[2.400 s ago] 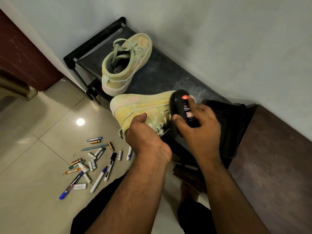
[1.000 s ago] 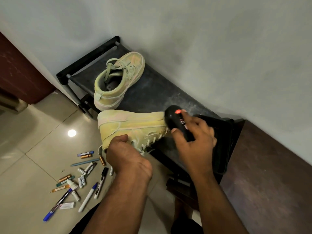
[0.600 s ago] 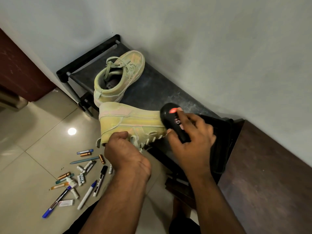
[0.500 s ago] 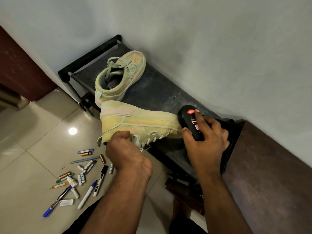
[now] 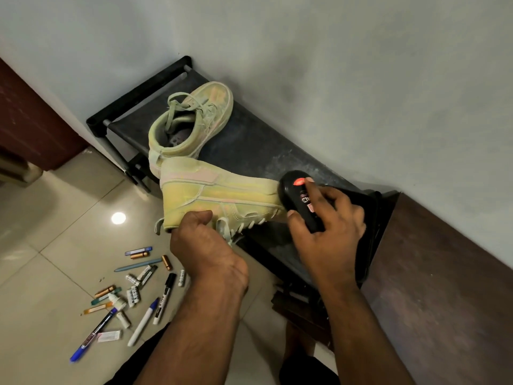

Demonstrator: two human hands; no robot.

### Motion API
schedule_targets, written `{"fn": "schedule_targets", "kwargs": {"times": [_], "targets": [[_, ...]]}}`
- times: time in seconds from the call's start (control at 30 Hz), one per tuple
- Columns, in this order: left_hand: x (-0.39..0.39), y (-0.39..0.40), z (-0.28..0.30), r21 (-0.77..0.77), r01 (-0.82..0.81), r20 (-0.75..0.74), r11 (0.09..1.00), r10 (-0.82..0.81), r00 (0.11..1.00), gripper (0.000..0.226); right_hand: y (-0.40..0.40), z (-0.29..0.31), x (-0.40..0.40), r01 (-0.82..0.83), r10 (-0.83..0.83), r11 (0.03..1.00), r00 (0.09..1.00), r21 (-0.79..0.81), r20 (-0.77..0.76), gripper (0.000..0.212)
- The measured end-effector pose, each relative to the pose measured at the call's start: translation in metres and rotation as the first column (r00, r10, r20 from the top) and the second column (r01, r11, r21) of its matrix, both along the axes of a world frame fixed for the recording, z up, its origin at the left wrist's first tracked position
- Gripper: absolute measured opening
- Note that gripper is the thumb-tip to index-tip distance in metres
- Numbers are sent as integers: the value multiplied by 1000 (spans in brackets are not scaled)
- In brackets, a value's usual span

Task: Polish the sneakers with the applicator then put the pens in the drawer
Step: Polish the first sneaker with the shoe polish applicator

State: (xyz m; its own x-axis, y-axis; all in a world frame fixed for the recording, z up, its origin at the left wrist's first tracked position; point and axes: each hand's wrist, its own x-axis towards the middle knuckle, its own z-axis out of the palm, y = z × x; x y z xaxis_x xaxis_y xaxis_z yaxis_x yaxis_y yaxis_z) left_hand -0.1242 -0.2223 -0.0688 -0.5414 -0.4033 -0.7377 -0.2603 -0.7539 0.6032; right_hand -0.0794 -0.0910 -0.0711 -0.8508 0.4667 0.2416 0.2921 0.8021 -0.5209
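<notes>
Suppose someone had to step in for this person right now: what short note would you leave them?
Left hand: grips the held sneaker at its collar, tilted on its side at the rack's front edge.
Right hand: holds the black applicator against that sneaker's toe end.
Second sneaker: stands upright on the rack behind; whether it is polished, I cannot tell.
Pens: scattered on the floor tiles with small bits.
Left: finish polishing, then gather the pens into the drawer, which is not in view.
</notes>
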Motion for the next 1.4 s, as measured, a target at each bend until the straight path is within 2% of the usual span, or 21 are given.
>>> {"fn": "schedule_targets", "kwargs": {"times": [0.13,0.23,0.3,0.37,0.5,0.57,0.7,0.83,0.93,1.03,1.17,1.23,1.3,1.4], "targets": [[-4,-2,4,-69,-59,-42,996,56,998,20,-23,2,-2,-176,176,984,984,17,-29,54],[-5,-5,2,-12,-15,-52,1000,14,999,14,-7,1,-1,-70,71,997,997,37,-15,56],[-5,-6,-1,0,14,-48,1000,-14,999,19,5,-1,2,34,-34,999,999,1,-4,58],[-4,-5,0,8,26,-44,1000,-26,999,21,3,-3,1,70,-71,997,997,-44,-14,59],[-4,-3,4,-38,-9,-39,999,7,999,17,-25,-1,-5,-115,110,991,991,-60,-79,54],[-6,-7,3,-27,-13,-48,1000,11,999,18,-26,0,-6,-151,148,987,987,-50,-63,54],[-8,-12,6,-1,26,-50,1000,-26,998,15,-1,-1,-3,26,-26,999,1000,-46,1,59],[-6,-7,11,32,-12,-73,999,14,997,22,5,-6,-1,160,-157,973,987,-170,27,61],[-5,-7,9,20,-36,-87,999,37,996,24,-14,-4,-3,27,-35,976,999,-216,-36,62],[-7,-10,12,52,-49,-67,997,53,996,28,-23,-3,-3,-123,113,980,991,-156,-74,60],[-8,-12,18,104,-27,-19,994,30,999,25,8,-6,-2,62,-67,979,998,-196,-21,63],[-8,-12,19,128,-8,-15,992,10,1000,26,13,-7,-1,97,-107,967,994,-236,-30,62],[-8,-12,18,146,11,-9,989,-9,1000,29,4,-5,-1,-10,-4,973,998,-232,-59,62],[-10,-14,16,113,31,12,993,-32,999,25,1,-2,-2,-257,256,965,967,-53,-16,58]]}}
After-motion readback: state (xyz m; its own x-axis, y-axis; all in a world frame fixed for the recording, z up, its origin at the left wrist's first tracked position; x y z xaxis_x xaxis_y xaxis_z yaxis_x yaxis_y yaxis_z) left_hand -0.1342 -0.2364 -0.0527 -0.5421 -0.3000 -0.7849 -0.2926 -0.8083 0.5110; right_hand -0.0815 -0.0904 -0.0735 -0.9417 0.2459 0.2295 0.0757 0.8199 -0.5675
